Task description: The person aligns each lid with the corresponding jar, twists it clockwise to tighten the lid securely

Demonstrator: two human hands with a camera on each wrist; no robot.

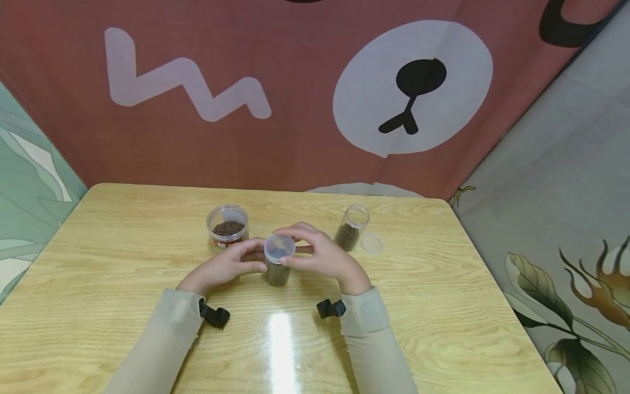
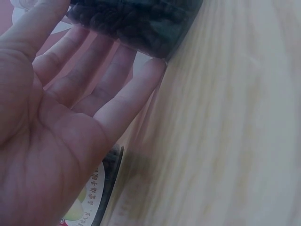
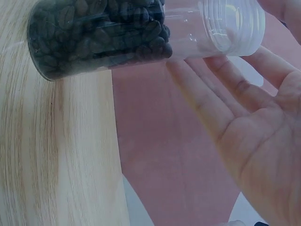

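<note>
A clear jar (image 1: 278, 275) stands on the table between both hands. Dark beans, like coffee beans (image 3: 99, 35), fill its lower part, as the right wrist view shows. A translucent lid (image 1: 279, 246) covers its mouth. My left hand (image 1: 223, 268) holds the jar's side, thumb on the near side and fingers behind. From the other side my right hand (image 1: 325, 253) grips the lid's rim between thumb and fingers. In the left wrist view, the left fingers (image 2: 115, 70) reach round behind the jar, its upper part cut off by the frame.
Behind the left hand stands a wide clear tub (image 1: 227, 212) of brown granules, without a lid. An uncovered jar (image 1: 356, 215) with dark contents stands back right, and a loose round lid (image 1: 371, 244) lies beside it. A patterned cloth (image 1: 295, 148) hangs behind the wooden table (image 1: 443, 306).
</note>
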